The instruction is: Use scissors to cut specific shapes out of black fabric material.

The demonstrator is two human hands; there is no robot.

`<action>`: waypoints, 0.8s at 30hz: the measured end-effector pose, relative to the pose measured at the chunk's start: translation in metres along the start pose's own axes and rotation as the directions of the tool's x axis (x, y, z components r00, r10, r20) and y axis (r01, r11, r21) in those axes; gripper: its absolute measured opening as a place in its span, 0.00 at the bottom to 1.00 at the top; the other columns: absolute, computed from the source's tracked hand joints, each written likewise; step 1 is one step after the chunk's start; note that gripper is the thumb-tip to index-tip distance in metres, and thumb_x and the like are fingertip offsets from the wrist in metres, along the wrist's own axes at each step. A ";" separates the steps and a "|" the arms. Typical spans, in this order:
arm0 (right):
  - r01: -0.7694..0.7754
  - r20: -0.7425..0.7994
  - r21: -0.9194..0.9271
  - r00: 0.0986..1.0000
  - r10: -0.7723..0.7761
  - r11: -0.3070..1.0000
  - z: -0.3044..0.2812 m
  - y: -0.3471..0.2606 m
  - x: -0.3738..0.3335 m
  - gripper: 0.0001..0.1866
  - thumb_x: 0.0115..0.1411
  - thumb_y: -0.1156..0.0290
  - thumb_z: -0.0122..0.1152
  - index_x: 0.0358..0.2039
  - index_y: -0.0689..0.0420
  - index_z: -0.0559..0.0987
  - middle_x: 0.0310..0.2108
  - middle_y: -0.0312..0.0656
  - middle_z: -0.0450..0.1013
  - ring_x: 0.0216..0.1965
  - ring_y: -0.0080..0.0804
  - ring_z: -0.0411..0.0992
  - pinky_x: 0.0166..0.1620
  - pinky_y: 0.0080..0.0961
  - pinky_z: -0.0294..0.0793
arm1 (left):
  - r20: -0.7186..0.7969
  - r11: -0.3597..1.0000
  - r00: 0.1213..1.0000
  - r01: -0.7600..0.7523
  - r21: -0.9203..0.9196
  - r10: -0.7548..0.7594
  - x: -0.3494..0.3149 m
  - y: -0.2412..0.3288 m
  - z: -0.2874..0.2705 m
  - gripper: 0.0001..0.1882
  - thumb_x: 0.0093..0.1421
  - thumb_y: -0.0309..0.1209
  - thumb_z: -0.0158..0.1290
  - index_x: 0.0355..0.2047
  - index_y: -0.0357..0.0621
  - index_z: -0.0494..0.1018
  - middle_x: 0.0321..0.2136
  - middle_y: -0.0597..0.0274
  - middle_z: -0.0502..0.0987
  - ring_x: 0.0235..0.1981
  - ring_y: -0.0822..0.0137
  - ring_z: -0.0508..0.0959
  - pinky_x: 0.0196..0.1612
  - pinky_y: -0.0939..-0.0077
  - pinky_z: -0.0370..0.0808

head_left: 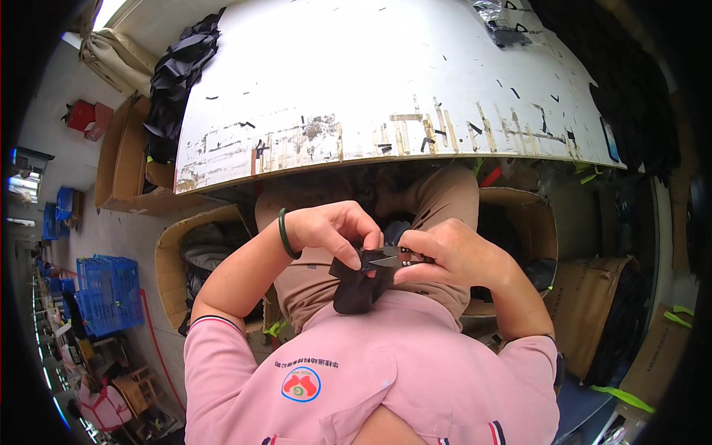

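Note:
Over my lap, my left hand (337,230) pinches a small black fabric piece (354,291), which hangs down toward my shirt. My right hand (441,252) is closed around small thread snips (389,259). The metal blades point left and lie right at the fabric's upper edge, beside my left thumb and fingertips. Whether the blades are touching the cloth or just in front of it, I cannot tell. A dark green bangle (285,233) circles my left wrist.
A white table (356,74) with tape strips and black scraps stands ahead. Open cardboard boxes flank my legs, left (169,259) and right (547,226). Black fabric (178,81) drapes over its left side. A clear plastic bag (508,22) lies far right. Blue baskets (109,293) stand left.

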State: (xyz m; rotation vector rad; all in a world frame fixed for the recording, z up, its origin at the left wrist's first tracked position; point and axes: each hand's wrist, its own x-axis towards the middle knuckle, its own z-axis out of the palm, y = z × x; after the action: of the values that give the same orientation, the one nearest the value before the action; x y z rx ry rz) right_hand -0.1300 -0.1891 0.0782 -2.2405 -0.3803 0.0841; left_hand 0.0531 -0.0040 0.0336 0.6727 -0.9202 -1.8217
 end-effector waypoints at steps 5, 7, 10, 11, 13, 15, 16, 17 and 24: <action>0.047 -0.001 -0.029 0.999 -0.047 0.998 0.005 0.002 0.003 0.19 0.54 0.55 0.71 0.28 0.56 0.74 0.15 0.39 0.66 0.17 0.38 0.68 0.22 0.30 0.65 | 0.015 0.996 0.997 0.073 -0.042 -0.072 0.001 -0.003 0.000 0.06 0.51 0.20 0.62 0.30 0.31 0.78 0.33 0.53 0.81 0.36 0.66 0.78 0.39 0.75 0.72; 0.065 -0.006 -0.060 0.998 -0.066 0.996 0.006 0.004 0.003 0.19 0.54 0.55 0.70 0.27 0.56 0.74 0.15 0.39 0.66 0.17 0.38 0.68 0.22 0.30 0.64 | 0.032 0.995 0.996 0.086 -0.049 -0.084 0.002 -0.004 0.001 0.06 0.51 0.19 0.61 0.30 0.31 0.78 0.33 0.53 0.80 0.36 0.66 0.78 0.39 0.76 0.72; 0.059 0.008 -0.105 0.998 -0.058 0.993 0.006 0.005 0.002 0.19 0.56 0.53 0.68 0.28 0.56 0.74 0.15 0.40 0.68 0.18 0.40 0.70 0.22 0.33 0.66 | 0.050 0.995 0.996 0.078 -0.068 -0.075 0.002 -0.005 0.000 0.06 0.51 0.19 0.61 0.30 0.30 0.78 0.34 0.53 0.80 0.37 0.66 0.78 0.40 0.75 0.72; 0.045 0.024 -0.110 0.999 -0.043 0.993 0.005 0.005 0.002 0.20 0.57 0.51 0.65 0.28 0.56 0.74 0.16 0.41 0.69 0.19 0.43 0.71 0.23 0.35 0.68 | 0.044 0.994 0.996 0.086 -0.064 -0.083 0.002 -0.005 0.000 0.06 0.51 0.19 0.61 0.30 0.30 0.78 0.34 0.53 0.80 0.37 0.66 0.78 0.41 0.75 0.72; 0.035 0.051 -0.100 0.998 -0.030 0.994 0.003 0.004 0.002 0.21 0.59 0.49 0.63 0.29 0.56 0.74 0.16 0.42 0.70 0.19 0.45 0.72 0.24 0.37 0.69 | 0.034 0.993 0.995 0.100 -0.056 -0.098 0.001 -0.005 0.000 0.06 0.51 0.18 0.61 0.31 0.30 0.78 0.34 0.53 0.80 0.37 0.66 0.79 0.41 0.75 0.72; 0.041 0.072 -0.071 0.997 -0.036 0.997 0.003 0.003 0.003 0.20 0.59 0.49 0.63 0.30 0.56 0.75 0.16 0.42 0.70 0.19 0.45 0.72 0.24 0.36 0.69 | 0.042 0.994 0.994 0.103 -0.045 -0.101 0.002 -0.006 0.001 0.06 0.51 0.18 0.61 0.31 0.30 0.78 0.34 0.53 0.81 0.37 0.66 0.79 0.42 0.75 0.72; 0.058 0.060 -0.063 0.997 -0.054 0.996 0.003 0.002 0.004 0.20 0.59 0.50 0.63 0.30 0.56 0.75 0.16 0.42 0.70 0.19 0.45 0.72 0.24 0.36 0.69 | 0.045 0.994 0.994 0.106 -0.036 -0.104 0.003 -0.006 0.001 0.07 0.51 0.18 0.61 0.31 0.30 0.78 0.34 0.53 0.81 0.38 0.66 0.79 0.43 0.75 0.72; 0.076 0.048 -0.054 0.996 -0.073 0.996 0.003 0.002 0.005 0.20 0.59 0.50 0.63 0.30 0.56 0.75 0.16 0.42 0.70 0.19 0.45 0.72 0.24 0.36 0.69 | 0.052 0.993 0.993 0.112 -0.040 -0.110 0.003 -0.006 0.001 0.07 0.51 0.18 0.61 0.31 0.30 0.78 0.34 0.53 0.81 0.38 0.66 0.79 0.43 0.74 0.72; 0.079 0.058 -0.070 0.996 -0.074 0.994 0.007 0.006 0.004 0.21 0.59 0.50 0.63 0.30 0.57 0.76 0.17 0.44 0.70 0.19 0.45 0.72 0.24 0.36 0.69 | 0.068 0.992 0.991 0.118 -0.031 -0.116 0.004 -0.011 0.001 0.07 0.51 0.18 0.61 0.32 0.32 0.77 0.34 0.53 0.81 0.39 0.66 0.79 0.45 0.73 0.72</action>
State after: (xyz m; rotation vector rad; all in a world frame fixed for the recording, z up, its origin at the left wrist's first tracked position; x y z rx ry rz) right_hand -0.1264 -0.1871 0.0694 -2.2961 -0.5064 0.0938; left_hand 0.0453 -0.0050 0.0246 0.6604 -0.9064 -1.9698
